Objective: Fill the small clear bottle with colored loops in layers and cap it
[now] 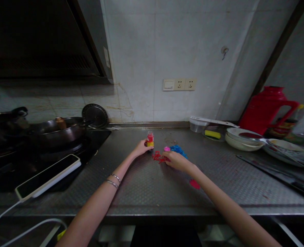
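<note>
My left hand (141, 147) is wrapped round a small clear jar (150, 137), which stands upright on the metal counter with red above yellow inside it. Just right of the jar lies a loose scatter of thin red pieces (156, 155). My right hand (176, 160) is over the right end of this scatter, fingers curled down and pinched at the red pieces; the fingertips are partly hidden. Behind that hand sit a heap of blue pieces (178, 150) and a small pink bit (166, 149). A flat pinkish-red piece (194, 184) lies beside my right forearm.
At left, a phone (49, 175) with a white cable rests by the stove, where a pan (56, 133) stands. To the right are a clear plastic tub (198, 126), a yellow item (213, 134) in a dish, stacked bowls (241, 144) and a red thermos (263, 111).
</note>
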`<state>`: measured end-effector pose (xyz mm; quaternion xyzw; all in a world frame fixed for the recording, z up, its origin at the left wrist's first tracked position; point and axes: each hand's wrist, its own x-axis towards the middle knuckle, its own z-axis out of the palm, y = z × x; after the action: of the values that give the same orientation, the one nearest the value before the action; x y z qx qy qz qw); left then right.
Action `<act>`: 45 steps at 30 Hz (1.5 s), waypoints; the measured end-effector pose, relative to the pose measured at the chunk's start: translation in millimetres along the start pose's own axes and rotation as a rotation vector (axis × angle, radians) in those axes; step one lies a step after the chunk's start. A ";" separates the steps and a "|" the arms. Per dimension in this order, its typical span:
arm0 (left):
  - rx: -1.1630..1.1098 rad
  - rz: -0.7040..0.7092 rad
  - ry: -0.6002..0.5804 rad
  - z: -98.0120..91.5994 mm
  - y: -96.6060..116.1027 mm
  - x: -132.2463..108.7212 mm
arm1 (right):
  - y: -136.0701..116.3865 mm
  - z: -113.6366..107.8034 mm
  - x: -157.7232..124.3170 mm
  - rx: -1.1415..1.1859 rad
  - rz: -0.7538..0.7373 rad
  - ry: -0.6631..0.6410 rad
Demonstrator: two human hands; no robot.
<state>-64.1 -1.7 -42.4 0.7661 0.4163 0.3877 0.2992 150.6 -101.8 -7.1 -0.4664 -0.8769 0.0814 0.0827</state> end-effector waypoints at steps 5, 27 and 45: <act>0.007 0.002 0.005 0.4 -1.7 0.8 | 3.2 6.7 16.8 0.024 -0.105 0.105; -0.038 -0.004 0.000 -0.1 3.1 -0.9 | 20.1 -2.3 50.7 -0.135 -0.050 -0.074; 0.007 0.019 0.000 0.2 0.0 0.0 | 16.0 0.0 51.1 -0.101 -0.042 -0.114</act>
<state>-63.9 -1.8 -42.5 0.7710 0.4104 0.3889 0.2930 135.4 -50.5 -7.1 -0.4460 -0.8928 0.0618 0.0105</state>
